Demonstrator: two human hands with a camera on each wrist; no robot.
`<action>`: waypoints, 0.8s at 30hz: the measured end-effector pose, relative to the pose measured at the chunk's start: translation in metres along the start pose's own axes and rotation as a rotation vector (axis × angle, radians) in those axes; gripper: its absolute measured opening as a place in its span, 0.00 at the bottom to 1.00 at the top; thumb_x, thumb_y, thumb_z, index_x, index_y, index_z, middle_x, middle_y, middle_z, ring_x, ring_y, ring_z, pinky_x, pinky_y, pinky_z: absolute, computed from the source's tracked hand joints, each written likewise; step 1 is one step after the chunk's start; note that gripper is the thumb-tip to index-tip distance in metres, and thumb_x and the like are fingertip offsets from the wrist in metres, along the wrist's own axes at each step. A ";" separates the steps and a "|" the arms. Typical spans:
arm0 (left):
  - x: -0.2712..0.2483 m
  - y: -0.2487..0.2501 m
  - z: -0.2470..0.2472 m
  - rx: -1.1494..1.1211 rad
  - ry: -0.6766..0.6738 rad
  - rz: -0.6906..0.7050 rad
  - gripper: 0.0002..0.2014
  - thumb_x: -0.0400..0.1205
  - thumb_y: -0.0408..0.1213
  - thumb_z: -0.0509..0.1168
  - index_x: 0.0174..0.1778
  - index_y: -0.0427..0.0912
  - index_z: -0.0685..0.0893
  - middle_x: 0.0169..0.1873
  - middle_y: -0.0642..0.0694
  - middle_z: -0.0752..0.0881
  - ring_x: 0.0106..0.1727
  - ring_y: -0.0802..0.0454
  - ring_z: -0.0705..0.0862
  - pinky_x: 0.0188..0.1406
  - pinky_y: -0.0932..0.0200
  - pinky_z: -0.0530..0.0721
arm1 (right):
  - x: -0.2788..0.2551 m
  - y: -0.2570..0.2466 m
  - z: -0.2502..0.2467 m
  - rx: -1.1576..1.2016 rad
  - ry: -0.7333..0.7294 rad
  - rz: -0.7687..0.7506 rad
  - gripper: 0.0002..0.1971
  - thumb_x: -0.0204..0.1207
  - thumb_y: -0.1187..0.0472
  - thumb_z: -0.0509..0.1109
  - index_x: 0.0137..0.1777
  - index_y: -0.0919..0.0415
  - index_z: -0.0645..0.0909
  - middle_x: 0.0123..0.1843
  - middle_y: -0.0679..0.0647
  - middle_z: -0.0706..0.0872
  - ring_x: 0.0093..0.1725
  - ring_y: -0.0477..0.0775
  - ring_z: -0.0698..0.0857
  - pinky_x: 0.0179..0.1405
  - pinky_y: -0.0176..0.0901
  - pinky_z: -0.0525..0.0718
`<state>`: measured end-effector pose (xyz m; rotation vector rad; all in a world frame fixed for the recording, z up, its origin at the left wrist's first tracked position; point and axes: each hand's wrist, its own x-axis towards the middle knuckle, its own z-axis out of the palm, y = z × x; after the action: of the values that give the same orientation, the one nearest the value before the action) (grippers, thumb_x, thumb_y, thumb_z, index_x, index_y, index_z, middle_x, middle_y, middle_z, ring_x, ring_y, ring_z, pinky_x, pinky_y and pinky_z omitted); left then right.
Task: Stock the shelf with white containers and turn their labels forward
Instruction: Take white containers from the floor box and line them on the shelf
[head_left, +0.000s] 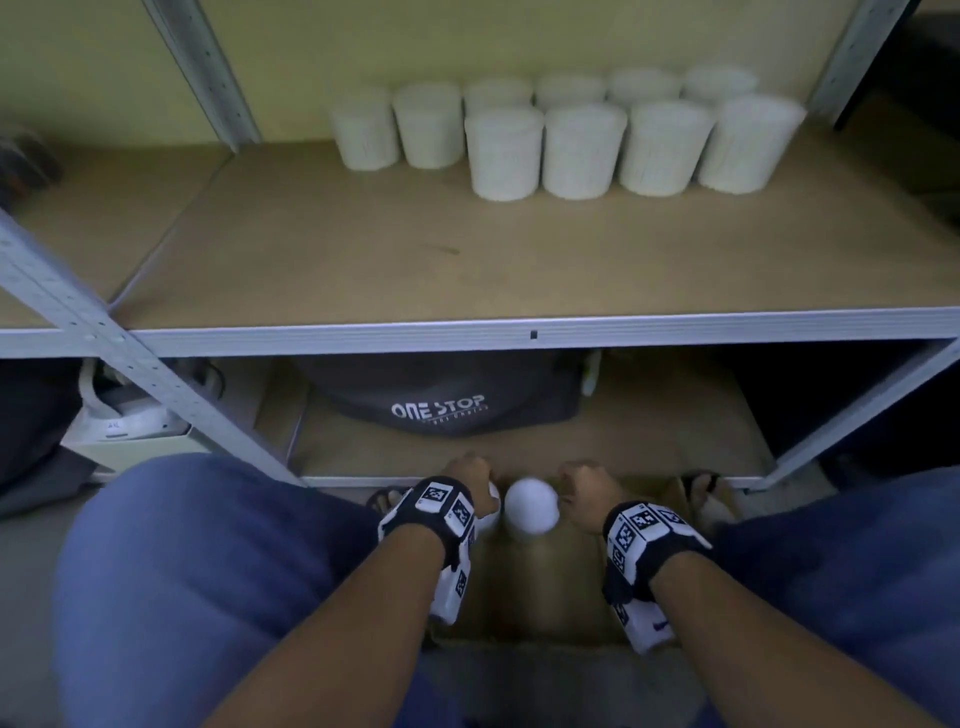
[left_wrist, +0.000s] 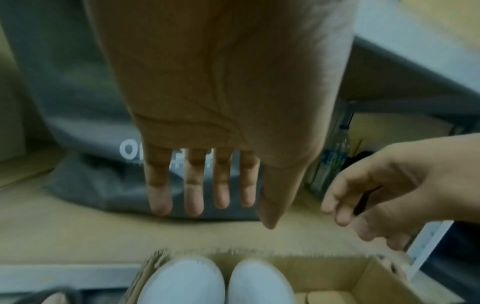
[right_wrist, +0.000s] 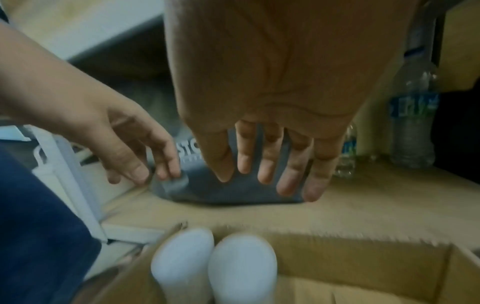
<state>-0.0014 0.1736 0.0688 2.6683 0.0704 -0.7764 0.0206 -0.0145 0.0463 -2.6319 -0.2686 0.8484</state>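
Note:
Two white containers (head_left: 531, 505) stand side by side in a cardboard box (right_wrist: 363, 267) on the floor between my knees. My left hand (head_left: 475, 486) hovers just above the left container (left_wrist: 182, 281) with straight fingers (left_wrist: 193, 203), holding nothing. My right hand (head_left: 587, 493) hangs to the right of the right container (right_wrist: 241, 267), its fingers (right_wrist: 267, 170) spread and relaxed, also holding nothing. Several white containers (head_left: 582, 150) stand in two rows at the back right of the upper shelf (head_left: 467, 332). Their labels cannot be made out.
A grey bag (head_left: 441, 405) printed "ONE STOP" lies on the lower shelf behind the box. Plastic water bottles (right_wrist: 413, 123) stand to its right. A slanted metal upright (head_left: 104, 338) crosses at the left. The left and front of the upper shelf board are bare.

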 end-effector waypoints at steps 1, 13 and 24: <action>0.007 -0.003 0.010 0.019 -0.010 -0.008 0.19 0.77 0.37 0.67 0.64 0.41 0.80 0.64 0.40 0.79 0.64 0.39 0.80 0.63 0.52 0.79 | 0.006 0.004 0.010 -0.019 -0.023 0.002 0.23 0.71 0.55 0.68 0.67 0.57 0.77 0.66 0.58 0.81 0.64 0.62 0.81 0.62 0.51 0.82; 0.069 -0.034 0.096 0.247 0.052 -0.052 0.25 0.79 0.43 0.60 0.74 0.46 0.69 0.73 0.40 0.67 0.77 0.35 0.64 0.79 0.41 0.57 | 0.064 0.006 0.073 -0.171 -0.114 0.064 0.41 0.71 0.46 0.72 0.81 0.40 0.55 0.79 0.58 0.61 0.71 0.69 0.71 0.68 0.58 0.74; 0.089 -0.055 0.126 0.293 0.126 -0.063 0.38 0.55 0.61 0.78 0.60 0.57 0.76 0.55 0.45 0.85 0.48 0.33 0.86 0.51 0.40 0.85 | 0.087 0.002 0.099 -0.152 -0.097 0.095 0.46 0.62 0.48 0.79 0.79 0.41 0.60 0.77 0.59 0.54 0.64 0.67 0.75 0.62 0.53 0.82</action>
<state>0.0013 0.1760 -0.0951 3.0050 0.0780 -0.6818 0.0315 0.0357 -0.0749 -2.7667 -0.2440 1.0260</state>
